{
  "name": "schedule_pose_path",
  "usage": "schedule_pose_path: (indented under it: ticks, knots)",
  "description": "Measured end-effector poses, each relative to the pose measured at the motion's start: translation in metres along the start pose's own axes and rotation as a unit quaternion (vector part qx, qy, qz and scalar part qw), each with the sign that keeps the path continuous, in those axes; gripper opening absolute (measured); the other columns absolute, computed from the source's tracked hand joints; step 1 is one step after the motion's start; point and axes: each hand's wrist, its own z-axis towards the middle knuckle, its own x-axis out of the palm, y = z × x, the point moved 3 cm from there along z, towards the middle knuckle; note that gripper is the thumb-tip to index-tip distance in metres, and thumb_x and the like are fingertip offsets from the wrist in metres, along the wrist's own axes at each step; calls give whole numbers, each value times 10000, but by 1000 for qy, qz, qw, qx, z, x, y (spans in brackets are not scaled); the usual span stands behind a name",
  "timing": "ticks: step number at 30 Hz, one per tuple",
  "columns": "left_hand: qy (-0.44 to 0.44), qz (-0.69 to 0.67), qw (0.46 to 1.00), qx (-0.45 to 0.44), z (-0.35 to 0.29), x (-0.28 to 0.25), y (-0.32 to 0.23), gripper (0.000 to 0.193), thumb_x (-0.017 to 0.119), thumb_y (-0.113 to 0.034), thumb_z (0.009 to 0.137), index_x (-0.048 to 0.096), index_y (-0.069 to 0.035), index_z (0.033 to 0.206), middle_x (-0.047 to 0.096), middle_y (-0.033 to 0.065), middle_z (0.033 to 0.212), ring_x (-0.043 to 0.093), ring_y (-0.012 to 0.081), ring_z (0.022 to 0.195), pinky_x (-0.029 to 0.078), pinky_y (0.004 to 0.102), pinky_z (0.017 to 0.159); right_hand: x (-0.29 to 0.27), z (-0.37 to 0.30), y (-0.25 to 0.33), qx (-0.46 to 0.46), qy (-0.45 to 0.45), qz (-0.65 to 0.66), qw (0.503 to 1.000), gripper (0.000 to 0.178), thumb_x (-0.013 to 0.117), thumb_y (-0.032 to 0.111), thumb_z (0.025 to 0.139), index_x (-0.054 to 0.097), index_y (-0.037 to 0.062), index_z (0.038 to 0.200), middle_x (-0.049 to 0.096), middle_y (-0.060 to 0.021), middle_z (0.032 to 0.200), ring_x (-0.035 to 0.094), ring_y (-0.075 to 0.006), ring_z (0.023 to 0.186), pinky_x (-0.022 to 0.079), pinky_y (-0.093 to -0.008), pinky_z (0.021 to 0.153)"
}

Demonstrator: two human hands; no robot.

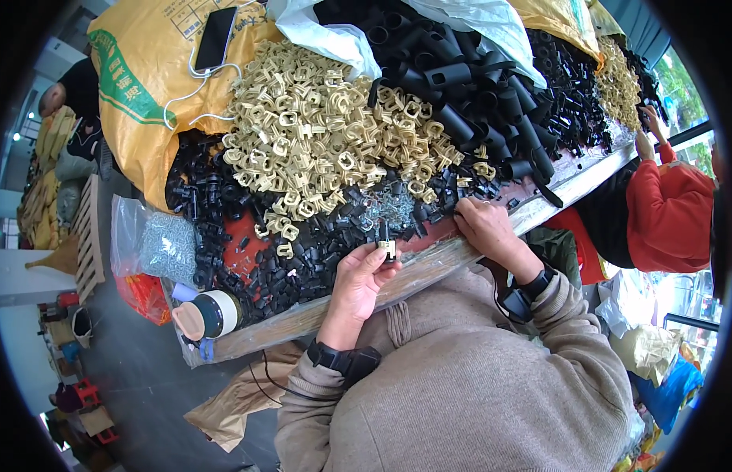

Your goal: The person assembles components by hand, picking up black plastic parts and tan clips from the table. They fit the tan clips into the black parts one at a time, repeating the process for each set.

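My left hand (360, 282) is closed around a small assembly (387, 250), a cream plastic piece with a black part sticking up from it, held just above the table's front edge. My right hand (486, 226) rests at the edge farther right, fingers curled down near loose black pieces; whatever is in them is hidden. Between and beyond the hands lie a patch of small silvery metal bits (386, 211) and many small black plastic clips (307, 263). Behind these rises a big heap of cream plastic frames (303, 134).
Black tubes (460, 79) are piled at the back right. A yellow sack (138, 86) with a phone (216, 38) on it stands back left. Near the left corner are a bag of metal pieces (168, 245) and a lidded jar (216, 313). A person in red (669, 216) works at the right.
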Motion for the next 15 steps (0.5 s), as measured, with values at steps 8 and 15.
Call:
schedule_pose_path:
  ticks: [8, 15]
  knots:
    - [7, 3, 1000, 4, -4, 4, -1, 183, 557, -121, 789, 548, 8, 920, 591, 129, 858, 590, 163, 707, 494, 207, 601, 3, 6, 13, 26, 103, 456, 883, 192, 555, 94, 768, 519, 12, 938, 576, -63, 775, 562, -149, 626, 457, -265, 577]
    - [29, 0, 1000, 0, -5, 14, -4, 198, 572, -123, 783, 546, -4, 939, 595, 107, 870, 598, 175, 747, 497, 209, 619, -1, 17, 56, 15, 130, 692, 710, 190, 530, 126, 820, 516, -4, 958, 570, -28, 816, 552, -87, 767, 467, -237, 687]
